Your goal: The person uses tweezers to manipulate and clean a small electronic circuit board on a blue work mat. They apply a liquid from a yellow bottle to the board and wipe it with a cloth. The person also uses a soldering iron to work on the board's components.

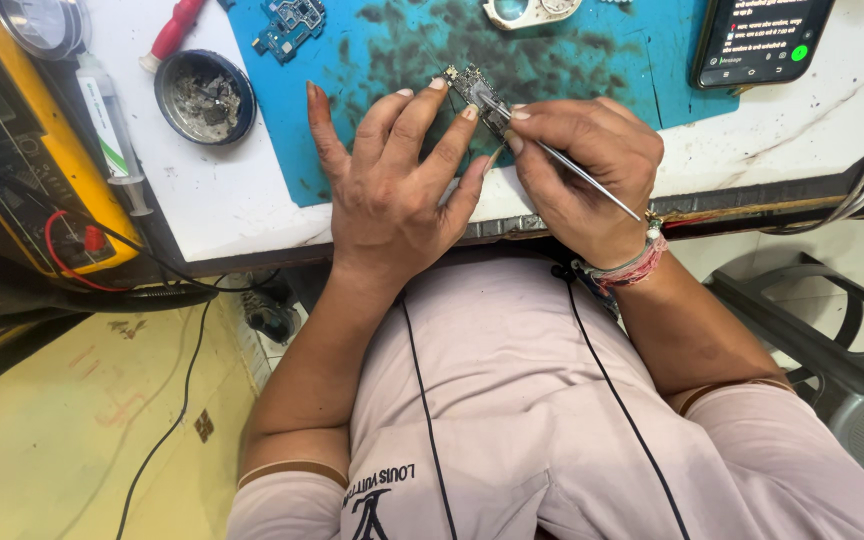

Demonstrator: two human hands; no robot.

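One head-worn camera looks steeply down, close over the hands and workbench edge.

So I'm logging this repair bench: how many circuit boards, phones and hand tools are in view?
Circuit boards: 2, small board under the left hand, blue board
Phones: 1, smartphone
Hand tools: 2, tweezers in the right hand, red-handled tool
Total: 5

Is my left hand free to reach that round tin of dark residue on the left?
Probably not right now: the left hand is steadying the small circuit board. Otherwise the way to the round tin looks open.
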